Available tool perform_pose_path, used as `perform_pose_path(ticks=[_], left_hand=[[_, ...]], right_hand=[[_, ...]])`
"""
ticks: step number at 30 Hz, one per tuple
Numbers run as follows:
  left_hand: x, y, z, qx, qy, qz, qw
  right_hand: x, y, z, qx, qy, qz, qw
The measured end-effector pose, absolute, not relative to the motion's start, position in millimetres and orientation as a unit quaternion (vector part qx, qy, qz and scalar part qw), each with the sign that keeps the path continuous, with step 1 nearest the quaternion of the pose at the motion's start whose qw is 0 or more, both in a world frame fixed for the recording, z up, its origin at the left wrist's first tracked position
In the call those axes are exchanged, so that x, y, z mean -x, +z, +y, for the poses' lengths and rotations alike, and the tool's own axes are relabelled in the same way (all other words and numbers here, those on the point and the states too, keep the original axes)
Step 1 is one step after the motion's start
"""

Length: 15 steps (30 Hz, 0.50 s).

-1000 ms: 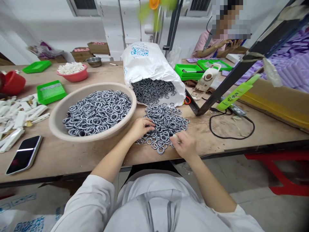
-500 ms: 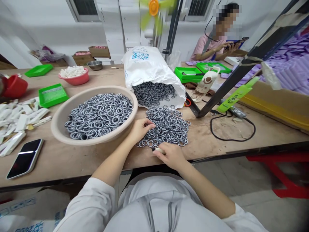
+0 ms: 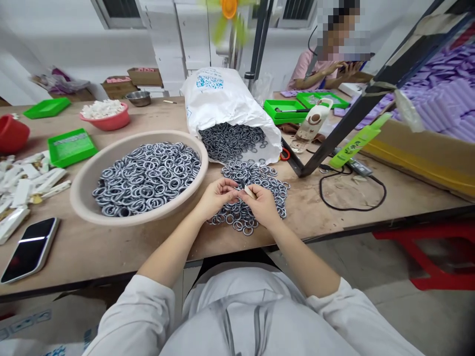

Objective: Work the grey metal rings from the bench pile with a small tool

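Observation:
My left hand (image 3: 218, 197) is closed in a pinch above the pile of grey rings (image 3: 237, 217) on the table. What its fingertips hold is too small and covered to make out. Meeting it fingertip to fingertip, my right hand (image 3: 264, 205) is closed around a small tool with a pale handle (image 3: 250, 192); its working end is hidden between the hands. Behind the pile, a white sack (image 3: 226, 99) lies on its side, its mouth facing me with more rings inside. Left of my left hand stands a large beige basin (image 3: 79, 200), heaped with the same rings.
A phone (image 3: 30, 249) and white plastic pieces (image 3: 22, 193) lie at left, near a green tray (image 3: 72, 148) and a red bowl (image 3: 106, 123). A slanted metal post (image 3: 334, 128), a bottle (image 3: 313, 126) and a cable (image 3: 352, 209) occupy the right. Across the table sits a person (image 3: 315, 71).
My right hand has moved up and away from the table's front edge with the pale-handled tool, joining my left hand over the rings. The left hand has lifted slightly. The view has shifted a little.

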<state>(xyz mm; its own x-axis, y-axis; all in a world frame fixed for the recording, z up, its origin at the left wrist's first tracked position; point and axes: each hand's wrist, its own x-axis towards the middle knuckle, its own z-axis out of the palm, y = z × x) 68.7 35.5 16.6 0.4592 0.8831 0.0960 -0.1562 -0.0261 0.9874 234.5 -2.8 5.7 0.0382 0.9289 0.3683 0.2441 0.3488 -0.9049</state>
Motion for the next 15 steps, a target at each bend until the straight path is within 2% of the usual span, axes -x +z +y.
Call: perform_pose_path(ticks=[6,11,15], left_hand=[[-73.3,20.7,29.6,-0.623,0.375,0.311,0.612],[-77.8,18.3,26.9,-0.570,0.387,0.307,0.657],[-78.9,17.6,25.9,-0.550,0.393,0.292,0.677]], right_hand=[[-232.2,11.8,11.1,0.423,0.387,-0.612,0.545],[-228.1,4.7,14.2,0.429,0.325,-0.628,0.562],[-227.8,6.2,15.8,0.422,0.320,-0.643,0.553]])
